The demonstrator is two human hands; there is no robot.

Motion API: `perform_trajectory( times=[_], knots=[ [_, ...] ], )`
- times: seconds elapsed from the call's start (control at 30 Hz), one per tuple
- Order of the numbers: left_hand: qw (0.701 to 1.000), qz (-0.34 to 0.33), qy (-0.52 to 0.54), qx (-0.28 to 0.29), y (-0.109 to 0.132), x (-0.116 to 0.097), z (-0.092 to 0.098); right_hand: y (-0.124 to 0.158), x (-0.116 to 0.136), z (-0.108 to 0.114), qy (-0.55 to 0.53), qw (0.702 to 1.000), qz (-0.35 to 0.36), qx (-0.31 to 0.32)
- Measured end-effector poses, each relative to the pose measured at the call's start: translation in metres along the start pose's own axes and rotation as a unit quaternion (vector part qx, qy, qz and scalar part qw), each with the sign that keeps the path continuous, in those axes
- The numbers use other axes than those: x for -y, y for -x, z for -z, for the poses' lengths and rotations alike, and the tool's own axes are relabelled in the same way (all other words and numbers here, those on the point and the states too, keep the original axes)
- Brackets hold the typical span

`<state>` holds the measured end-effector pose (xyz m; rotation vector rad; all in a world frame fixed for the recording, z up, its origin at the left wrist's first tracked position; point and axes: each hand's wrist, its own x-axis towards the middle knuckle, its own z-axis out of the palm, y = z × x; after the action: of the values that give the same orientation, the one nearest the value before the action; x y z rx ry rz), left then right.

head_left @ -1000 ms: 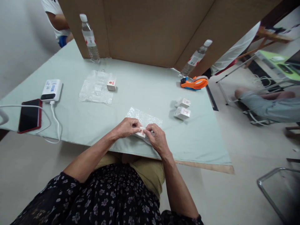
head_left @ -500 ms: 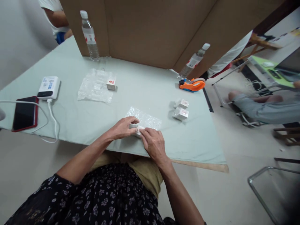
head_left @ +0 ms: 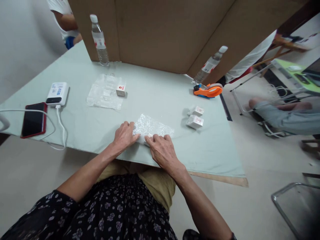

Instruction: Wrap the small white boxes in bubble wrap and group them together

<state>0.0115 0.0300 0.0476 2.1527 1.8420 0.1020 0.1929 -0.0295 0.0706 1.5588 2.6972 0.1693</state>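
Observation:
A sheet of bubble wrap lies flat near the front edge of the table. My left hand is at its left edge, with curled fingers and the thumb on the film. Under the fingers of my right hand is a small white box, resting on the front part of the wrap and mostly covered by that hand. Two small wrapped boxes stand to the right. Farther back on the left, another small box sits beside a pile of clear bubble wrap.
An orange tape dispenser and a water bottle are at the back right. Another bottle stands by the cardboard screen. At left lie a power bank, its cable and a phone. Other people sit beyond the table.
My left hand has moved left, off the small box, to the left edge of the bubble wrap. My right hand stays on the box. The view has shifted slightly.

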Motion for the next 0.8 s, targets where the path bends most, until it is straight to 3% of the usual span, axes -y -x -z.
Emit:
perform_trajectory(
  times=[0.2,0.33,0.4,0.53,0.6,0.7,0.8],
  knots=[
    [0.994,0.069,0.021,0.081,-0.01,0.005,0.009,-0.009,-0.003,0.007,0.009,0.999,0.023,0.032],
    [0.992,0.051,0.063,0.098,-0.02,0.012,0.006,-0.01,-0.003,0.007,0.003,0.999,0.021,0.028],
    [0.99,0.024,0.1,0.091,-0.021,0.014,0.005,-0.011,-0.003,0.006,0.001,1.0,0.017,0.024],
    [0.976,-0.012,0.215,0.025,-0.016,0.007,0.005,-0.012,-0.003,0.006,-0.006,0.999,0.016,0.03],
    [0.954,0.001,0.3,0.024,-0.013,-0.002,0.004,-0.013,-0.003,0.006,-0.008,0.999,0.019,0.033],
    [0.889,0.039,0.45,0.069,-0.012,-0.015,-0.001,-0.012,-0.003,0.004,-0.012,0.999,0.023,0.028],
    [0.835,0.055,0.536,0.113,-0.012,-0.024,-0.004,-0.01,-0.002,0.0,-0.016,1.0,0.011,0.015]
  ],
)
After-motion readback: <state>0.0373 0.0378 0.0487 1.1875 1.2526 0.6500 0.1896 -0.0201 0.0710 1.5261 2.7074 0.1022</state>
